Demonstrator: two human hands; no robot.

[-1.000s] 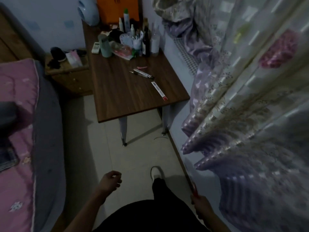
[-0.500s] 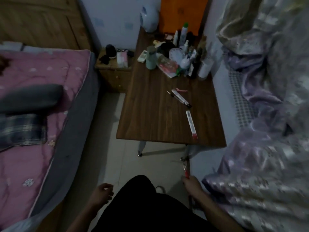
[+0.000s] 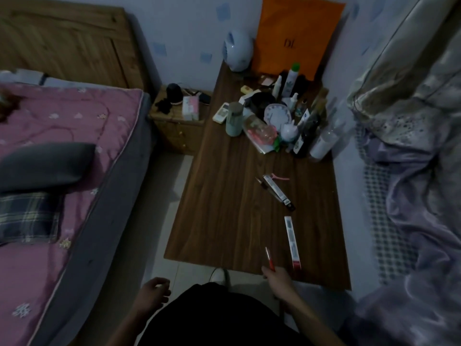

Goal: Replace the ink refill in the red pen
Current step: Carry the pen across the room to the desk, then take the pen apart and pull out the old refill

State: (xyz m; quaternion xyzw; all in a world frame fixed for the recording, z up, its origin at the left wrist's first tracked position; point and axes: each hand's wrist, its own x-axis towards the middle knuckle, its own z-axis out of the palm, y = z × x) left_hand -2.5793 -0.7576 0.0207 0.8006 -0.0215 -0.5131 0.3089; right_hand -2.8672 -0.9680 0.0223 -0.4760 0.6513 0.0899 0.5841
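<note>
Dim room, head view looking down at a wood-grain counter [image 3: 224, 208] between a bed [image 3: 62, 196] on the left and purple bedding [image 3: 411, 196] on the right. Right hand [image 3: 277, 278] at the near edge of the counter, fingers closed around the red pen [image 3: 269, 259], which sticks up and away from the hand over the counter's near edge. Left hand [image 3: 153, 294] hangs low at near left above the floor, fingers loosely curled and apart, holding nothing. Just right of the pen a long white refill packet with a red end [image 3: 292, 242] lies flat on the counter, not touching the pen. Farther up the counter a second white packet with a dark end [image 3: 277, 192] lies diagonally, a dark pen-like stick [image 3: 262, 183] beside it and a pink clip [image 3: 280, 177] at its far end. Far end of the counter crowded: green tumbler [image 3: 234, 118], round white clock [image 3: 277, 116], dark bottle [image 3: 305, 136], white spray bottle with green cap [image 3: 290, 79], remote [image 3: 220, 113], orange paper bag [image 3: 296, 38] against the wall, white round appliance [image 3: 237, 49]. Small wooden nightstand [image 3: 177, 121] left of the counter
</note>
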